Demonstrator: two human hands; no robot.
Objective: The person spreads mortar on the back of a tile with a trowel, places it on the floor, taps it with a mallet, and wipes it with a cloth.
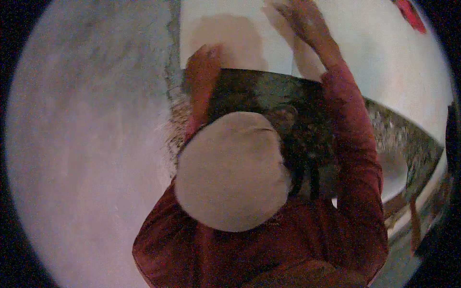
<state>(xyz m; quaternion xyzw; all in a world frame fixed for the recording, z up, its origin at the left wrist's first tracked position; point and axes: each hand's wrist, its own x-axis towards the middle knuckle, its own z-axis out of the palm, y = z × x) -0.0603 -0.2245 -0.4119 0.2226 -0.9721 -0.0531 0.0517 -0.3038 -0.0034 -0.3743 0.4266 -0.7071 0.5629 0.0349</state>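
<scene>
My left hand (205, 60) is over the near edge of a white flat sheet or board (278, 60), at its left corner. Blur smears its fingers, so I cannot tell whether they hold anything. Farther up and to the right, my right hand (303, 20) is raised over the same white surface, its fingers stretched toward the left. Nothing shows in it, though motion blurs it. Shadows of the head and the right arm fall on the white surface.
A pale beige rounded cap (233, 173) fills the middle and hides what lies under it. Dark, mottled ground (249, 91) shows between my arms. A grey, rough surface (86, 144) lies to the left. Something red (411, 15) sits at the upper right.
</scene>
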